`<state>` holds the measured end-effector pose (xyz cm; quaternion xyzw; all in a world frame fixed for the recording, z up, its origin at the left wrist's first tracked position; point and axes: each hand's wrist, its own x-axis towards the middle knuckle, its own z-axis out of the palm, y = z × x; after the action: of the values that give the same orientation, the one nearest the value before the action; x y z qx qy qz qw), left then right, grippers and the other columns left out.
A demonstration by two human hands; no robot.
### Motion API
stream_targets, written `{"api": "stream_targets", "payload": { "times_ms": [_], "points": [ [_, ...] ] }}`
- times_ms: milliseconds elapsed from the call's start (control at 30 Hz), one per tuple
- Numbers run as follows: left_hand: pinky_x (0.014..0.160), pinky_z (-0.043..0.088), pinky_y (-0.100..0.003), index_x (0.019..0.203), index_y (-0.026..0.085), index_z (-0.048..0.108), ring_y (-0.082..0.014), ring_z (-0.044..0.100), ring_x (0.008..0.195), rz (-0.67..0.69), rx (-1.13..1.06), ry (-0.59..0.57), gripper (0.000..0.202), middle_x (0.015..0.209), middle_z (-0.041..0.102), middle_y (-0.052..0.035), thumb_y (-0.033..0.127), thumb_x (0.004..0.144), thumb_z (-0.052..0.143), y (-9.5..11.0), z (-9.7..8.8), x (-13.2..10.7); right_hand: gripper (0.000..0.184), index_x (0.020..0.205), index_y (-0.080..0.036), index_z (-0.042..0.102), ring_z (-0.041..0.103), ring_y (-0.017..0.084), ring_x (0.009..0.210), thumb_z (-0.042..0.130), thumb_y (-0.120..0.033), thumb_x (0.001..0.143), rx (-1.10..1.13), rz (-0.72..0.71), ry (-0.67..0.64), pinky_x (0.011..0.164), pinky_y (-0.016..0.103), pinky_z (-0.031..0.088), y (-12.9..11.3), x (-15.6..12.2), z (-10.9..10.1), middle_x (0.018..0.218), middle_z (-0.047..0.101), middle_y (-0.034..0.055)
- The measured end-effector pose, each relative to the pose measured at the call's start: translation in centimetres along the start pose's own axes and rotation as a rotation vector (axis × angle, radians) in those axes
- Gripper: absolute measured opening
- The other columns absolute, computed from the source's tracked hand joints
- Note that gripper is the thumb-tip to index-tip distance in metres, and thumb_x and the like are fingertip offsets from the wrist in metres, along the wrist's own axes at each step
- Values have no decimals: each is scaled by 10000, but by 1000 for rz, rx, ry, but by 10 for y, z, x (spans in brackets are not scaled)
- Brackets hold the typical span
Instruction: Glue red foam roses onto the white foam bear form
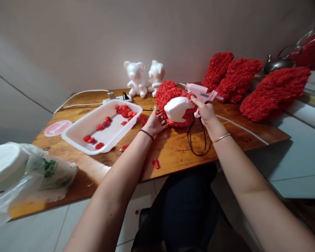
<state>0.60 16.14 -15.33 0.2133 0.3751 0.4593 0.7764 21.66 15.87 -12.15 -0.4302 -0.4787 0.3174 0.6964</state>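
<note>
Head view, tray (76, 134) of roses (124, 111), right hand (204, 112) clenching glue gun (199, 91), left hand (156, 123) open

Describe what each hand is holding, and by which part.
The right hand grips a pink hot glue gun by its handle; the left hand steadies a rose-covered foam bear with spread fingers at its side.
</note>
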Motion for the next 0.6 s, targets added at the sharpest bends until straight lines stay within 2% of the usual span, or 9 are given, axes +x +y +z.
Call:
{"api": "stream_targets", "payload": {
  "times_ms": [200, 300, 367, 433, 533, 600],
  "points": [
    [855, 571, -347, 920, 209, 587, -206, 650, 876, 0, -102, -52, 487, 886, 626, -56, 693, 924, 532, 0, 7, -9, 307, 861, -203, 767, 720, 214, 859, 815, -456, 693, -84, -77, -1, 688, 328, 601, -29, -14, -10, 927, 765, 61],
    [817, 578, -329, 1005, 220, 644, -192, 665, 822, 13, -76, -103, 443, 885, 645, -53, 644, 953, 528, -2, 17, -19, 316, 885, -214, 775, 681, 172, 702, 808, -482, 720, -111, -78, 58, 505, 275, 527, -41, -35, -23, 927, 762, 60],
    [816, 579, -337, 1108, 244, 666, -187, 671, 790, 6, -35, -169, 379, 913, 670, -46, 573, 986, 522, -9, 26, -27, 320, 899, -223, 773, 630, 141, 603, 798, -494, 732, -123, -58, 121, 435, 265, 476, -46, -56, -37, 918, 754, 46],
    [816, 573, -339, 1155, 249, 673, -182, 669, 769, -22, -5, -240, 340, 927, 688, -41, 511, 1010, 512, -19, 36, -36, 298, 864, -220, 760, 645, 157, 633, 808, -475, 719, -131, -55, 202, 489, 299, 528, -50, -79, -53, 925, 743, 34],
    [778, 550, -319, 1090, 225, 682, -173, 646, 729, -96, 32, -320, 337, 890, 686, -48, 501, 1017, 504, -38, 47, -45, 194, 756, -223, 728, 718, 241, 908, 791, -404, 737, -98, -164, 372, 787, 383, 610, -56, -106, -75, 969, 741, 58],
    [744, 532, -313, 1018, 222, 672, -174, 633, 704, -153, 51, -349, 315, 849, 671, -46, 500, 1005, 523, -48, 50, -48, 160, 685, -257, 698, 695, 285, 1104, 757, -387, 756, -74, -227, 368, 946, 412, 580, -60, -116, -85, 1027, 745, 50]
  ]
}}
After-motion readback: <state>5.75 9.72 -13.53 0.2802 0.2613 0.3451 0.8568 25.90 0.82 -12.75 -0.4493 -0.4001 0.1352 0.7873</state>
